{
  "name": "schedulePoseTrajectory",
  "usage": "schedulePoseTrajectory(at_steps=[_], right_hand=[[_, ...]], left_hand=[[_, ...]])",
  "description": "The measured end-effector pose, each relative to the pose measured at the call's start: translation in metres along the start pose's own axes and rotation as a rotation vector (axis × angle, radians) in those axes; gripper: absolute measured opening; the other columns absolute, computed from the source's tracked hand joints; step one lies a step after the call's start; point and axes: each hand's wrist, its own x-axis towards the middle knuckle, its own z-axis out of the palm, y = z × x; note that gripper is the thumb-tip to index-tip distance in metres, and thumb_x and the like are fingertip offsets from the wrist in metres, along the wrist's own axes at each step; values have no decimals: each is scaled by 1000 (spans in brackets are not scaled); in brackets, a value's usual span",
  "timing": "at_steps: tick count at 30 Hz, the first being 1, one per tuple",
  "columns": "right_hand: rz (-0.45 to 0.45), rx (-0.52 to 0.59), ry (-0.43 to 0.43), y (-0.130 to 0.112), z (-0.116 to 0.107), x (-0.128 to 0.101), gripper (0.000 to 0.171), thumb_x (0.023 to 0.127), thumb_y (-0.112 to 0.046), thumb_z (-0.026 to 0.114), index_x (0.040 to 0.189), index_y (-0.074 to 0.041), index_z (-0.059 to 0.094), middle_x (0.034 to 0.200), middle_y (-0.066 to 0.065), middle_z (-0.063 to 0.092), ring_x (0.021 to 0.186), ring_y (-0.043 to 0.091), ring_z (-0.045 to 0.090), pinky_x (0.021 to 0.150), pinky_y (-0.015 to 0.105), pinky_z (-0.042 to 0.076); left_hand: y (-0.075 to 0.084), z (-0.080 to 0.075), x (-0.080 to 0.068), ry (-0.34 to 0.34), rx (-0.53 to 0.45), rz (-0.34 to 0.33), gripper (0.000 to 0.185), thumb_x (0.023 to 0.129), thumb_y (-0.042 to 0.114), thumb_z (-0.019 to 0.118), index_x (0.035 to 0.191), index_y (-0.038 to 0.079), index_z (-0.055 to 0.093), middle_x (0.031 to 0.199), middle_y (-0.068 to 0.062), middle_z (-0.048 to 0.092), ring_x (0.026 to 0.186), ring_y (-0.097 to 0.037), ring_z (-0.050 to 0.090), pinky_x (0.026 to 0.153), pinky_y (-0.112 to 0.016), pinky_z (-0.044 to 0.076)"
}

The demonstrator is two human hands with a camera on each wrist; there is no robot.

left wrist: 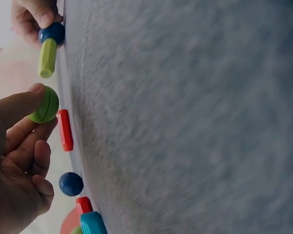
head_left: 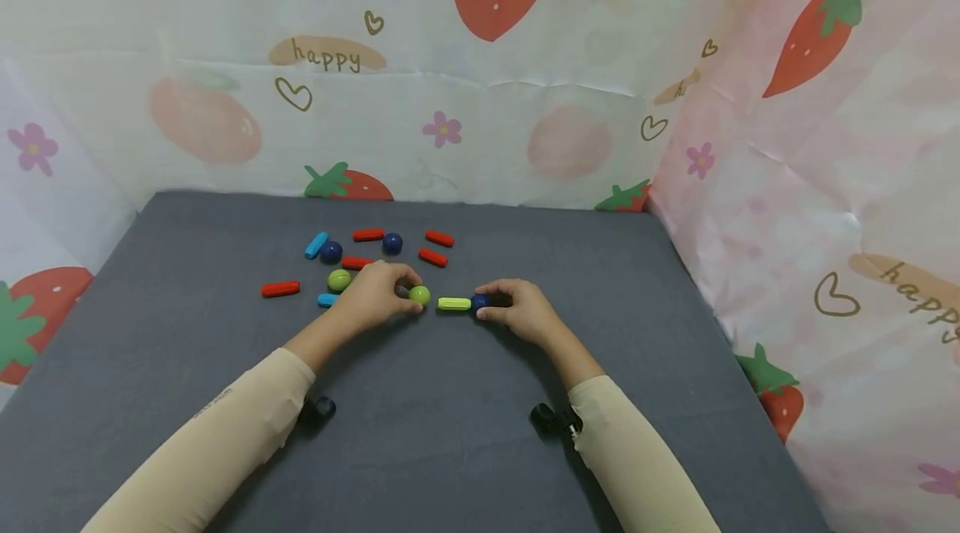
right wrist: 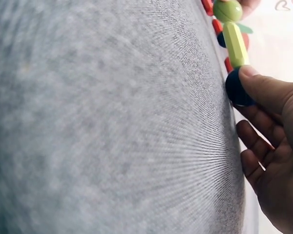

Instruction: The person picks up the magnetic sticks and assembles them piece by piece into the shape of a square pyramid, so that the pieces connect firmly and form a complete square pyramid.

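Nearest you, your two beige fabric sleeves (head_left: 637,458) rise over the grey cloth-covered table (head_left: 435,450). Beyond them, your left hand (head_left: 381,289) pinches a glossy lime-green ball (head_left: 420,295) between thumb and fingertips; gripped by its sides, the ball presents an uncovered face to the right. Opposite, your right hand (head_left: 522,309) pinches a glossy dark-blue ball (head_left: 480,303) likewise, thumb on the near side. From this ball a faceted yellow-green rod (head_left: 453,304) projects leftward, its free end just short of the lime-green ball. No finger supports the rod, so the dark-blue ball presumably carries it; how the two join is hidden, and the material, perhaps plastic, is hard to confirm. The hands' level positions seem to keep rod and balls nearly in line.

Farther left lie loose pieces, away from the space between your hands: a second lime-green ball (head_left: 340,279), a partly covered light-blue rod (head_left: 327,299) and several faceted red rods (head_left: 281,289). Beyond, two more dark-blue balls (head_left: 392,243) rest before the strawberry-printed backdrop (head_left: 480,158).
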Motion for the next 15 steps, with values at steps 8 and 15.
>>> schedulePoseTrajectory(at_steps=[8, 15], right_hand=[[7, -6, 8, -3, 1, 0, 37, 89, -30, 81, 124, -23, 74, 128, -4, 69, 127, 22, 60, 107, 45, 47], [7, -8, 9, -4, 1, 0, 36, 89, -29, 81, 124, -23, 75, 127, -4, 69, 125, 21, 60, 107, 45, 47]], left_hand=[[3, 10, 1, -28, -10, -43, 33, 85, 30, 86, 113, 17, 74, 108, 1, 72, 96, -18, 64, 83, -39, 53], [5, 14, 2, -40, 11, -55, 32, 83, 28, 88, 110, 16, 74, 103, 0, 71, 91, -17, 63, 84, -41, 52]])
